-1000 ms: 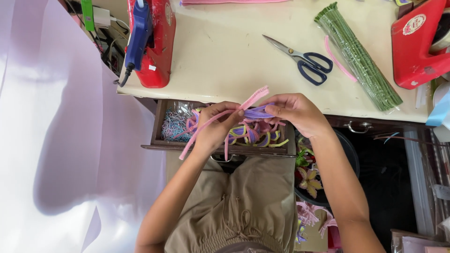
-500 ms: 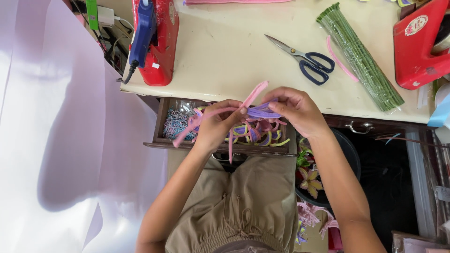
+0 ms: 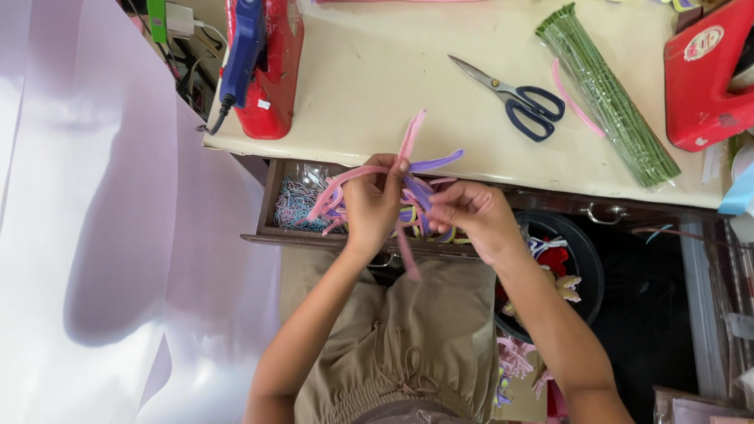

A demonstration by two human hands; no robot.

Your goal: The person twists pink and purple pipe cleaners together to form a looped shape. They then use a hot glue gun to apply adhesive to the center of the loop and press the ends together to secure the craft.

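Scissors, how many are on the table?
1. The scissors lie open on the cream table, between the red tool and the bundle of green stems. More could be hidden outside the picture.

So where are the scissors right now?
In the head view, the scissors lie on the cream table, right of centre, beside the green stem bundle.

The cream table (image 3: 377,71) bears scissors (image 3: 514,98), green stems (image 3: 609,98), and probably a glue gun (image 3: 243,47).

Bare arms, khaki drawstring shorts
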